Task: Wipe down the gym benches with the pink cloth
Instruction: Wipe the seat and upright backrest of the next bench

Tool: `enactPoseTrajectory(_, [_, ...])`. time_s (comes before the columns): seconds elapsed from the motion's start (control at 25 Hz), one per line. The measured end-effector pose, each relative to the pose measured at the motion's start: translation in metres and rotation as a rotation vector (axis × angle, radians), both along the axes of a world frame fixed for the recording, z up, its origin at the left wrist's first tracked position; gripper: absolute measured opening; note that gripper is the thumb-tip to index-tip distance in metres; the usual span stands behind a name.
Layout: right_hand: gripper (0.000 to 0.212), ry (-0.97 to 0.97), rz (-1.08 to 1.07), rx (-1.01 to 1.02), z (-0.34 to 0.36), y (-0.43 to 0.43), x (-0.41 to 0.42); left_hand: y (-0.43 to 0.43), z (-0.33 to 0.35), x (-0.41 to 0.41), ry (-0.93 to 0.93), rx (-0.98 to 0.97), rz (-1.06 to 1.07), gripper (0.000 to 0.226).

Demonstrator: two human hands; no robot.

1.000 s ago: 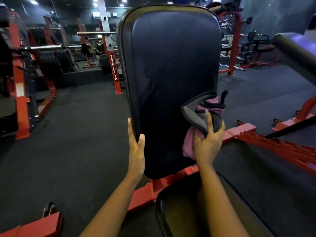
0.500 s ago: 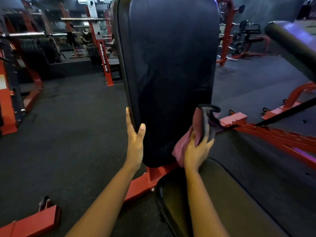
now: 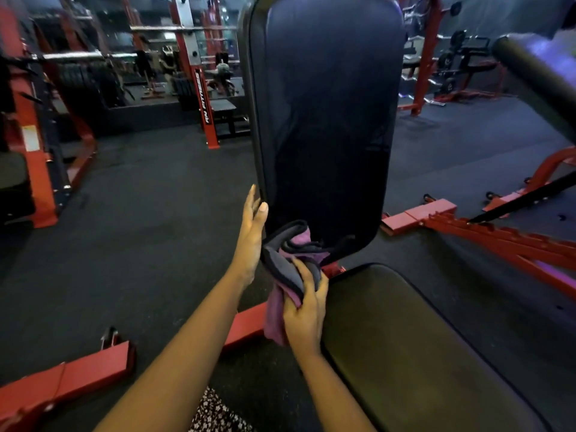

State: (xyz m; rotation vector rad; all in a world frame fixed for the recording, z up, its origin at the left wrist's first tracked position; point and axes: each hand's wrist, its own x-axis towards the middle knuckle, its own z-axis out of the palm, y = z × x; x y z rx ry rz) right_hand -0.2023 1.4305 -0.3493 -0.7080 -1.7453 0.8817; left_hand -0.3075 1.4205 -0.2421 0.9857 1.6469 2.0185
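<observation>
A black padded backrest (image 3: 324,113) stands upright in front of me, with the bench's dark seat pad (image 3: 405,347) below it at the lower right. My right hand (image 3: 304,313) grips a bunched pink cloth (image 3: 274,319) with grey and black folds, held against the backrest's bottom left corner. My left hand (image 3: 251,235) lies flat with straight fingers along the backrest's left edge, just left of the cloth.
The bench's red steel frame (image 3: 246,322) runs across the dark rubber floor, with another red frame (image 3: 498,238) at the right. Red racks (image 3: 34,145) with barbells stand at the left and behind. A padded roller (image 3: 536,76) juts in at the upper right.
My right hand has carried the cloth down and left across the backrest, from its right edge to its bottom left corner. My left hand has stayed on the left edge.
</observation>
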Motion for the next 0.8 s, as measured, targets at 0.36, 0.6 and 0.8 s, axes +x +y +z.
enactPoseTrajectory(0.36, [0.052,0.180,0.025,0.538,0.211,0.099,0.026,0.032,0.105,-0.018,0.105,0.228,0.174,0.056])
enactPoseTrajectory(0.6, [0.049,-0.162,-0.128,1.003,0.361,0.114,-0.040,0.069,0.147,-0.019,0.183,0.288,0.383,0.063])
enactPoseTrajectory(0.8, [0.055,-0.420,-0.140,1.213,0.373,0.121,-0.079,0.076,0.139,-0.019,0.244,0.280,0.523,0.085])
